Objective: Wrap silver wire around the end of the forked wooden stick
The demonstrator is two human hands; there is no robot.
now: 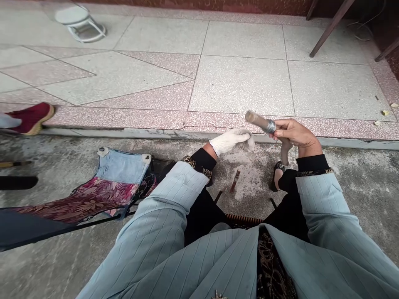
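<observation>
My right hand [294, 133], bare, is closed around a wooden stick [256, 119] with thin silver wire [271, 126] wound about it. The stick's blunt end points up and left, over the step edge. A greyish-brown piece [285, 151] hangs below this hand; I cannot tell whether it belongs to the stick. My left hand [229, 141] wears a white knitted glove and is left of the stick, apart from it. Its fingers are curled together and blurred at the tips, so anything they hold is hidden. A small reddish-brown object [235, 181] lies on the concrete between my feet.
A raised tiled step [243, 83] runs across in front. To my left stands a folding chair [106, 195] with denim and floral fabric. A person's red shoe [34, 118] rests at the step's left edge. Farther back are a white stool [81, 23] and wooden legs [330, 27].
</observation>
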